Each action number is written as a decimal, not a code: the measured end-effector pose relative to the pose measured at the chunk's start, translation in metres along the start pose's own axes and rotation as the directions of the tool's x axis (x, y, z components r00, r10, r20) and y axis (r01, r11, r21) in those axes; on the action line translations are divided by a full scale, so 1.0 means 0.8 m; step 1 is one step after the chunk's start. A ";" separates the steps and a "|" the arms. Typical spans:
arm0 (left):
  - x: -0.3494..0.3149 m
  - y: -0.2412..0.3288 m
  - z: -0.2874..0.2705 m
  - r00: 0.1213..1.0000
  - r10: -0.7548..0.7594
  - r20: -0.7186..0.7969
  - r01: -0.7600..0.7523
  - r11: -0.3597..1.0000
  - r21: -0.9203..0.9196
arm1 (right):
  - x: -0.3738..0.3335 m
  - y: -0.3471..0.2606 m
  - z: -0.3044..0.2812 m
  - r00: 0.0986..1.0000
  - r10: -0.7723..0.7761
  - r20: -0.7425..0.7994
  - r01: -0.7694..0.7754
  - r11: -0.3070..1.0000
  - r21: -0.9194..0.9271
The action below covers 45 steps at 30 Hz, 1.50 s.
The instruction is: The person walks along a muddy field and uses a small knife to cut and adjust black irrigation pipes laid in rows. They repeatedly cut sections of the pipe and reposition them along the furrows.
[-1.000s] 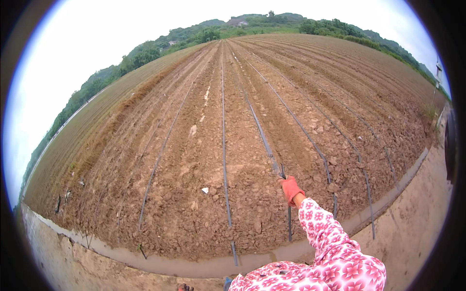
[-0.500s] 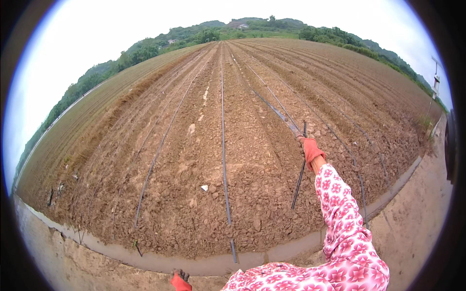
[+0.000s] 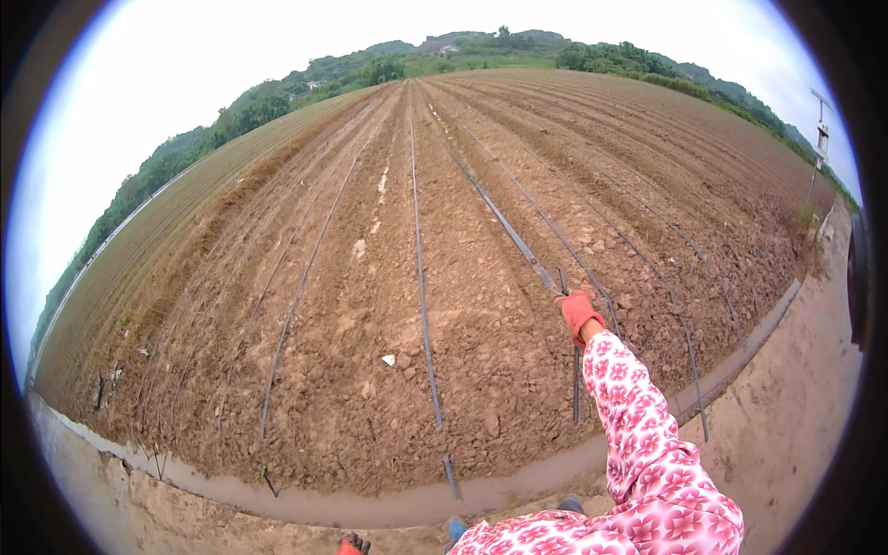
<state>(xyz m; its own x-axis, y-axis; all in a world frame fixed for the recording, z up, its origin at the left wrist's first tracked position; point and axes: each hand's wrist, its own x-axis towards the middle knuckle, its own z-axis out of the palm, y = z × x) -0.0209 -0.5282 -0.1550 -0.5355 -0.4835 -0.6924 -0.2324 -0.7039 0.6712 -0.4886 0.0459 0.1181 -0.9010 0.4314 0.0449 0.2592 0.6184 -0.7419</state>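
My right hand (image 3: 580,314), in a red glove, is stretched forward over the soil and closed. It grips the near end of a flat dark drip tape (image 3: 507,222), which runs taut up the field. A thin dark rod (image 3: 575,384) passes through or behind the same hand; its top sticks up above the fingers and its lower part hangs toward the soil. At the bottom edge only part of my left hand (image 3: 353,544) shows, red-gloved with dark fingertips. Those fingers look apart, with nothing seen in them.
More drip tapes lie along the ploughed rows, including one in the middle (image 3: 423,305) and one on the left (image 3: 301,291). A muddy water channel (image 3: 388,509) separates the soil from the concrete edge (image 3: 222,523). My blue shoe (image 3: 572,505) shows below. A pole (image 3: 820,148) stands far right.
My right hand has come nearer and slightly left, drawing the drip tape straighter along its row. The rod now hangs more upright. My left hand has dropped lower, and my shoes show.
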 end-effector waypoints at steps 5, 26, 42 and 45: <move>-0.113 -0.069 0.089 0.992 0.114 -0.052 -0.107 0.986 0.124 | 0.017 0.080 -0.018 0.993 -0.031 0.110 0.025 0.998 0.061; -0.112 -0.177 0.179 0.990 0.131 -0.045 -0.135 0.983 -0.123 | 0.128 0.207 -0.113 0.984 0.047 0.171 -0.072 0.987 0.143; -0.209 -0.197 0.199 0.993 0.112 0.026 -0.114 0.986 0.119 | 0.225 0.289 -0.154 0.944 -0.330 0.018 0.316 0.884 -0.344; -0.200 -0.245 0.037 0.974 0.228 0.000 -0.227 0.971 0.080 | 0.136 0.189 -0.179 0.980 -0.158 0.119 0.163 0.986 -0.037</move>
<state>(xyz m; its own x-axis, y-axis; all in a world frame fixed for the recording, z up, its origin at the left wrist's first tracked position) 0.0864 -0.2976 -0.1682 -0.5745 -0.6311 -0.5212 -0.1690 -0.5316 0.8299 -0.4976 0.2802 0.1063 -0.9655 0.2474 0.0814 0.1216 0.7044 -0.6993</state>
